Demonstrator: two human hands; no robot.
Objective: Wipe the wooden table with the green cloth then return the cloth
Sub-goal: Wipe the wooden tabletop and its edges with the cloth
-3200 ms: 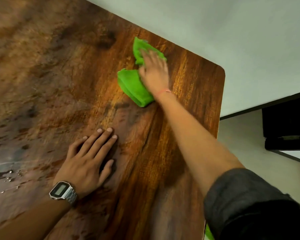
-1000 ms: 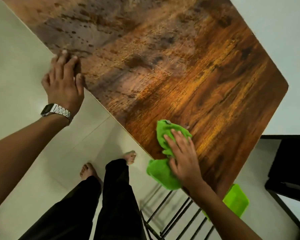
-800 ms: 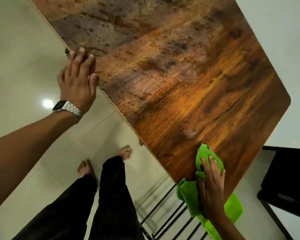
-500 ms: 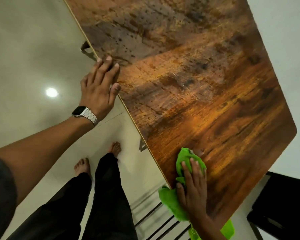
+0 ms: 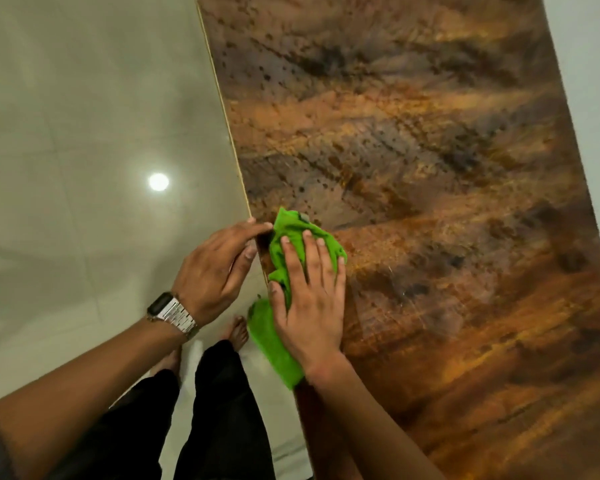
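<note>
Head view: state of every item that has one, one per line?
Green cloth: crumpled, pinned flat at the table's near edge, one end hanging off it.
Brown wooden table: speckled with dark droplets beyond the cloth.
Right hand: open, palm pressing the cloth.
Left hand: fingertips on the table edge beside the cloth.

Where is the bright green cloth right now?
In the head view the green cloth lies at the near left edge of the wooden table, pressed flat under the right hand, with one end hanging over the edge; the left hand is beside it.
</note>
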